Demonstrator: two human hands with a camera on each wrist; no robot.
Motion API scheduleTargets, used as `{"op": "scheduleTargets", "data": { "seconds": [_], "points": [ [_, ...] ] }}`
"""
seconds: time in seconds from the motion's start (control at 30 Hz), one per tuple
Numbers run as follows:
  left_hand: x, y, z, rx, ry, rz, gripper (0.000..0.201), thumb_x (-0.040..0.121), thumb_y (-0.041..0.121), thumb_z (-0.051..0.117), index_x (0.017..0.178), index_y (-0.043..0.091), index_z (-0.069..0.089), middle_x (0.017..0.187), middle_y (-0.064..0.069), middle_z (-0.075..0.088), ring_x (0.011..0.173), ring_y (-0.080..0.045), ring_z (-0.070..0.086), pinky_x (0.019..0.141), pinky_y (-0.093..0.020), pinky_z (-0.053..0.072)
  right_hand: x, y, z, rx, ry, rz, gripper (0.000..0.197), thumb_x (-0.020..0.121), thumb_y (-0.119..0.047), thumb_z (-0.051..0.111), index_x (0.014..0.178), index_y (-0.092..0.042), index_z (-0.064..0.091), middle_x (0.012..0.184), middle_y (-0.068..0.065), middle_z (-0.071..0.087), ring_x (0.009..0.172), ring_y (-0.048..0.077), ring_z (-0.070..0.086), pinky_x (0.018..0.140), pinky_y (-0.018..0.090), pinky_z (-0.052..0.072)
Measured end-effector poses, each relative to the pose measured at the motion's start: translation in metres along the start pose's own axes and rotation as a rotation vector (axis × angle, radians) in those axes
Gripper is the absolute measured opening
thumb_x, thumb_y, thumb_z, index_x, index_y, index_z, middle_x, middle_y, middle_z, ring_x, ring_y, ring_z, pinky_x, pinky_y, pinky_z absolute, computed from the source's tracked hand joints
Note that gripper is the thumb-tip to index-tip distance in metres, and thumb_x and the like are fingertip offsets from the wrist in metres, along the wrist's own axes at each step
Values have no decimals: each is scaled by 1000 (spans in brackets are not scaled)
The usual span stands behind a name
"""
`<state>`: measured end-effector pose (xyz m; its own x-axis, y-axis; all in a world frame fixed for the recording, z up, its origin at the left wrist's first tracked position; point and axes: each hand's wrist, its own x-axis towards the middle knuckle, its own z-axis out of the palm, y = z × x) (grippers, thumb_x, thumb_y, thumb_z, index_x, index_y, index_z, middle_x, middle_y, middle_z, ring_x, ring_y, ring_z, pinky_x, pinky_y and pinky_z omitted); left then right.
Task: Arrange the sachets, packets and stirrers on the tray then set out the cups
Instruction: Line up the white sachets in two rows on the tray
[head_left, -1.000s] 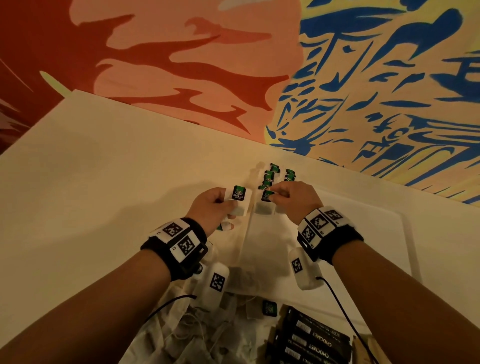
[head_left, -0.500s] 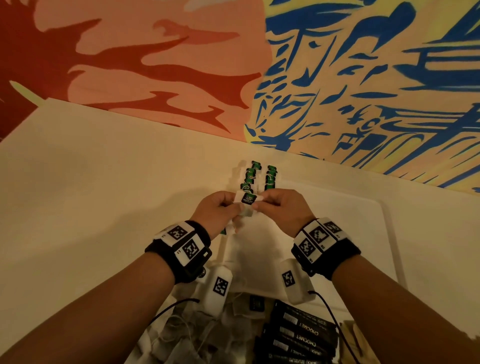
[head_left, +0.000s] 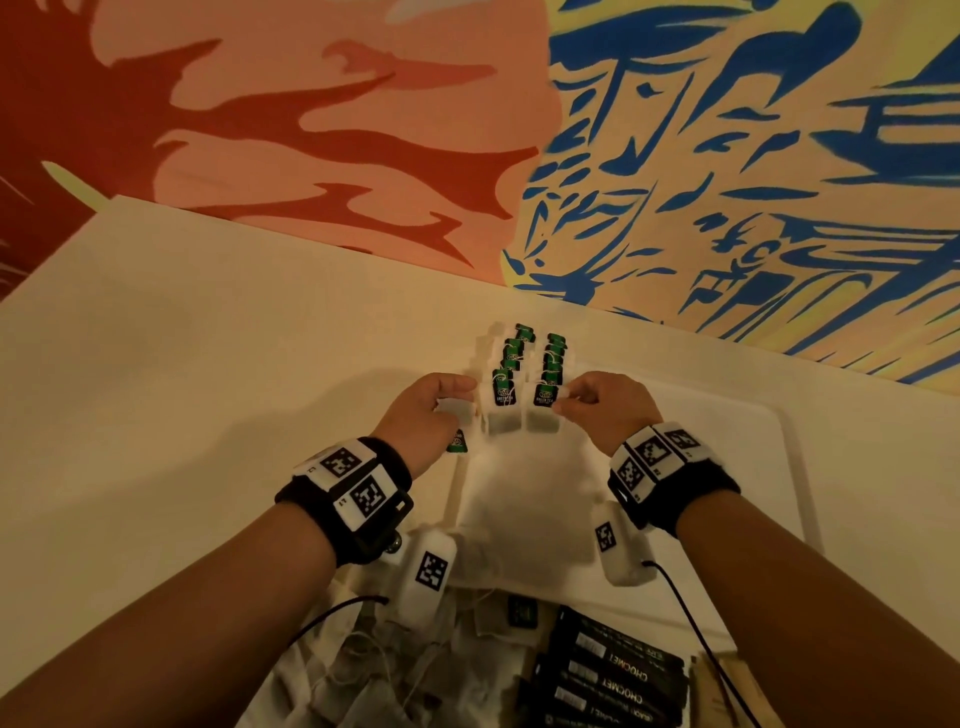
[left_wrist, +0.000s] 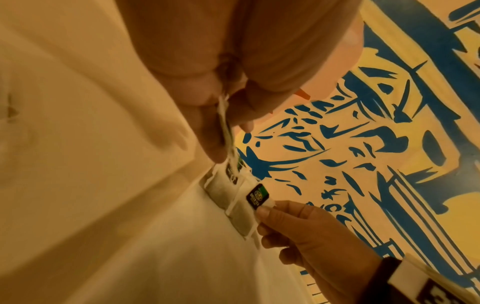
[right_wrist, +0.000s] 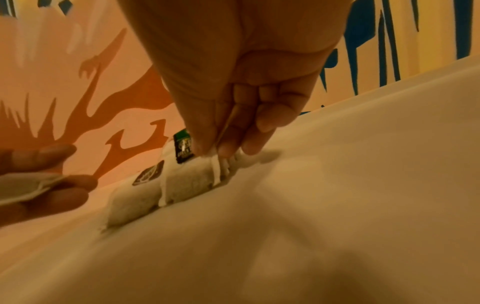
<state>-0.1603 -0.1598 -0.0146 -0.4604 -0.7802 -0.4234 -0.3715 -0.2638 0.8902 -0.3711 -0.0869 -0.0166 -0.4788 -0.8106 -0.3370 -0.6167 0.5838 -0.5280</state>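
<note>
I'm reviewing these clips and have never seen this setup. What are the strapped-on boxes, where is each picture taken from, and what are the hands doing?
No robot: a person wears one camera on the head and one on each wrist. The head view looks down at a white tray with two rows of tea bags. The left hand holds a spare tea bag. The right hand pinches the front tea bag of the right row, setting it in place. Near the person lie loose tea bags and dark packets. The other two views look along the fingers.
</note>
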Motion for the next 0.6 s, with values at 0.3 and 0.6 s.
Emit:
{"op": "scheduleTargets", "data": {
  "seconds": [0.3, 0.6],
  "points": [
    [0, 3, 10, -168, 5, -19, 33, 91, -7, 46, 113, 15, 58, 115, -11, 64, 79, -14, 63, 58, -20, 52, -25, -15, 0, 174, 126, -200, 22, 83, -31, 70, 101, -31, 59, 81, -5, 61, 76, 8, 57, 70, 23, 43],
    [-5, 16, 18, -339, -66, -118, 33, 93, -6, 40, 114, 13, 58, 109, -10, 66, 85, -19, 67, 63, -24, 58, -42, -27, 22, 14, 14, -644, 15, 82, -25, 70, 96, -24, 70, 97, -4, 61, 92, 16, 56, 81, 37, 48]
  ]
}}
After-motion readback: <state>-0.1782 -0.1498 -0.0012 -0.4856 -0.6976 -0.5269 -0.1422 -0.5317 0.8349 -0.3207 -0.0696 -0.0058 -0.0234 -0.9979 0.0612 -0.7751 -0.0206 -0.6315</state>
